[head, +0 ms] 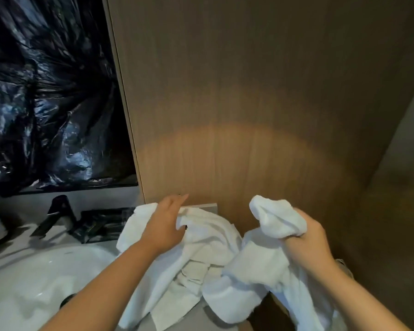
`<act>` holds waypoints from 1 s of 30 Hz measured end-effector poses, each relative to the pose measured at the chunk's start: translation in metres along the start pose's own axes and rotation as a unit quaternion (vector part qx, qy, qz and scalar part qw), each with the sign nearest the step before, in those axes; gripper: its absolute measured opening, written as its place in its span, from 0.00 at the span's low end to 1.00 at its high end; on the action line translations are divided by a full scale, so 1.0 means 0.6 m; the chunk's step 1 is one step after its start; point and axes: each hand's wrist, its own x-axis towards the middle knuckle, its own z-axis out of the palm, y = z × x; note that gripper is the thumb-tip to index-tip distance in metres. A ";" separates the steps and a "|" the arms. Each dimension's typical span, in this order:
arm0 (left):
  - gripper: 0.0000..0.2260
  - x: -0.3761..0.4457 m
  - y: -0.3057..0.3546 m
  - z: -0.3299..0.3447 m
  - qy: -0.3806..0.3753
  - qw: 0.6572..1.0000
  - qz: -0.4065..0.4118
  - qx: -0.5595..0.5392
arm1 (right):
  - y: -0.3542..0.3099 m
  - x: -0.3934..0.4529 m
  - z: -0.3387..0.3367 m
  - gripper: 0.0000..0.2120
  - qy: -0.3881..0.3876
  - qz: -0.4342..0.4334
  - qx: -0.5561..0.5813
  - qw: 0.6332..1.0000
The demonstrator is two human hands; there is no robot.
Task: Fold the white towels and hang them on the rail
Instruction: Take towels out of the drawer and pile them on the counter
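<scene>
White sink (34,278) near left. Right hand (306,237) fist clamped on bunched white towel (256,266). Left hand (165,225) fingers straight, pressing second towel (208,232) draped over table edge. Black faucet (55,216), dark packets (98,225) behind. Wood panel (249,103), black plastic sheet (46,91) far.

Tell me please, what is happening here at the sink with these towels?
A person is sorting white towels beside a white sink. The right hand grips a bunched end of one white towel and holds it up. The left hand rests on the other towel, which lies crumpled by the wooden panel. Nothing is folded yet, and no towel hangs on a rail. A dark tap stands behind the sink.
</scene>
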 end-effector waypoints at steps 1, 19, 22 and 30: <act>0.38 -0.004 -0.024 -0.001 0.027 0.999 0.005 0.034 | 0.005 -0.001 0.008 0.10 0.007 0.009 -0.013 1.000; 0.14 -0.036 -0.131 -0.023 -0.039 0.838 -0.242 -0.488 | -0.250 0.113 0.201 0.20 0.103 -0.178 0.085 0.975; 0.12 -0.031 -0.121 -0.075 0.094 0.657 -0.309 -0.682 | -0.258 0.130 0.253 0.20 0.073 -0.216 0.103 0.968; 0.07 -0.042 -0.175 -0.115 0.146 0.721 -0.330 -0.591 | -0.127 0.138 0.337 0.30 -0.191 -0.135 -0.218 0.947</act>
